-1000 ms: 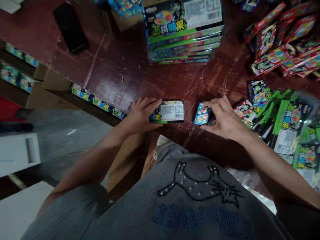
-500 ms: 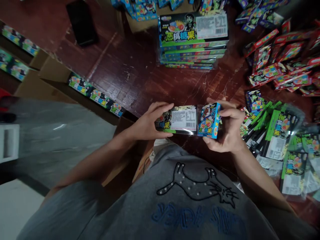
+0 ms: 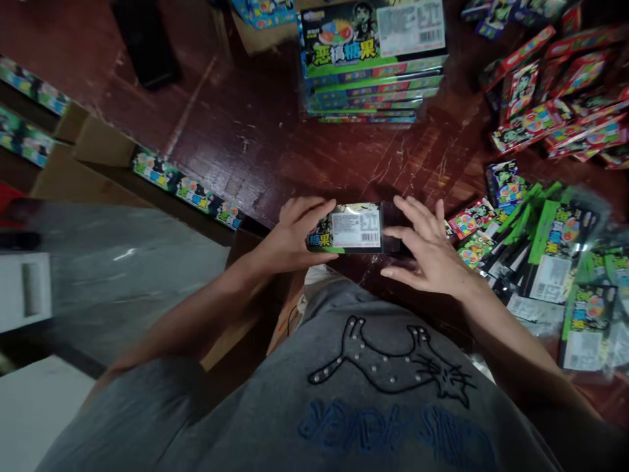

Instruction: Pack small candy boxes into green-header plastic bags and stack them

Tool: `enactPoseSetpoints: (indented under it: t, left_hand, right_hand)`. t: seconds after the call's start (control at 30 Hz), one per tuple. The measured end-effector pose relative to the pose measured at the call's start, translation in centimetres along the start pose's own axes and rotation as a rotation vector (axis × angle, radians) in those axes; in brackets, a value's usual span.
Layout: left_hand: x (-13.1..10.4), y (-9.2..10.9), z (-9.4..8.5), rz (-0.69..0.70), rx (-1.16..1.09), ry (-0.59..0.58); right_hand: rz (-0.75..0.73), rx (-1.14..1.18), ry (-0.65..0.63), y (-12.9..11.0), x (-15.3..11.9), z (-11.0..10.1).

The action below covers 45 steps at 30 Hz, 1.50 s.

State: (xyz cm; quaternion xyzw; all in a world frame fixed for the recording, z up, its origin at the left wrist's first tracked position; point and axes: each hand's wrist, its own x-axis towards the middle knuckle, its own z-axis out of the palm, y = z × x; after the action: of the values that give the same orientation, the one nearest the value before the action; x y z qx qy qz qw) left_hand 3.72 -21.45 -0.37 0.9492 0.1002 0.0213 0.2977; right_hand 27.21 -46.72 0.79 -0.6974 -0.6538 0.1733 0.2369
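My left hand (image 3: 302, 235) grips the left end of a flat black and green candy pack (image 3: 357, 228) with a white label facing up. A clear plastic flap (image 3: 390, 218) sticks out at the pack's right end. Beside that end is my right hand (image 3: 425, 249), its fingers spread and the fingertips at the flap. No blue box shows in either hand. To the right lie small red and dark blue boxes (image 3: 505, 183) and a pile of black and green packs (image 3: 557, 229) in clear plastic.
A stack of packs (image 3: 339, 59) stands at the back of the dark red table (image 3: 246, 124). Red boxes (image 3: 535, 124) are heaped at the right. A black phone (image 3: 147, 46) lies at the back left, above open cartons (image 3: 105, 141) holding more packs.
The blue box that my right hand held at the pack's right end is out of sight. My right hand has opened and moved slightly left. The view has shifted a little.
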Motion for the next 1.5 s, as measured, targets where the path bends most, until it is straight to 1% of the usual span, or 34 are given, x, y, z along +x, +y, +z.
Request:
enactPoseSetpoints:
  t: [0.07,0.17,0.2,0.27,0.33,0.43,0.5,0.57,0.67,0.73,0.8,0.87,0.9,1.0,1.03,1.07,1.1,1.2,1.37,1.43,1.5]
  left_hand:
    - [0.1,-0.3,0.3,0.009,0.087,-0.018]
    - [0.2,-0.8,0.9,-0.013,0.185,-0.018]
    - [0.4,-1.0,1.1,-0.022,0.197,-0.026]
    - [0.9,-1.1,1.4,-0.023,0.195,-0.068]
    - [1.6,-1.0,1.6,-0.006,0.182,-0.130]
    - [2.7,-0.9,1.4,0.019,0.150,-0.190]
    - [3.0,-1.1,1.2,0.028,0.116,-0.208]
    - [3.2,-1.3,1.0,0.037,0.075,-0.216]
    - [3.5,-1.3,1.0,0.038,0.036,-0.218]
    - [3.7,-0.9,1.1,0.033,0.037,-0.208]
    - [3.8,-0.6,1.4,0.030,0.057,-0.199]
    - [3.8,-0.3,1.7,0.025,0.084,-0.190]
    - [3.8,-0.3,1.8,0.021,0.096,-0.182]
    - [3.8,-0.3,2.2,0.022,0.114,-0.140]
    - [4.0,-0.3,2.3,0.028,0.118,-0.128]
    - [4.1,-0.3,2.4,0.034,0.124,-0.120]
    - [4.3,-0.2,2.4,0.037,0.133,-0.118]
    - [4.9,-0.1,2.1,0.044,0.156,-0.142]
    - [5.6,-0.4,1.0,0.080,0.115,-0.224]
    - [5.7,-0.6,0.8,0.087,0.090,-0.243]
    - [5.8,-0.6,0.8,0.087,0.073,-0.244]
  right_hand:
    - [0.078,-0.108,0.012,-0.2,-0.8,-0.6]
    - [0.329,-0.289,0.126,-0.1,-2.8,-1.4]
    - [0.395,-0.341,0.139,0.1,-3.5,-1.5]
    - [0.444,-0.389,0.118,0.4,-4.4,-1.3]
    - [0.410,-0.345,0.108,1.0,-4.6,-1.0]
    - [0.252,-0.098,0.083,2.2,-4.1,-1.0]
    - [0.129,0.094,0.009,3.0,-3.4,-1.3]
    - [0.054,0.201,-0.074,3.6,-2.7,-1.5]
    - [0.012,0.201,-0.116,3.6,-1.3,-0.9]
    - [0.002,0.172,-0.118,3.0,-0.5,-0.1]
    - [0.017,0.137,-0.109,2.3,-0.3,0.5]
    - [0.079,0.080,-0.062,2.0,-0.9,0.6]
    - [0.140,0.034,-0.005,2.0,-1.6,0.4]
    - [0.410,-0.150,0.237,2.6,-4.0,-0.4]
    - [0.483,-0.200,0.288,2.9,-4.6,-0.6]
    - [0.525,-0.231,0.299,3.2,-5.1,-0.7]
    - [0.531,-0.240,0.274,3.4,-5.4,-0.7]
    - [0.417,-0.160,0.148,3.8,-5.3,-0.6]
    - [0.128,0.117,-0.030,5.0,-4.3,-1.6]
    - [0.058,0.167,-0.065,5.5,-4.0,-1.9]
    - [0.050,0.155,-0.068,5.8,-3.3,-1.6]
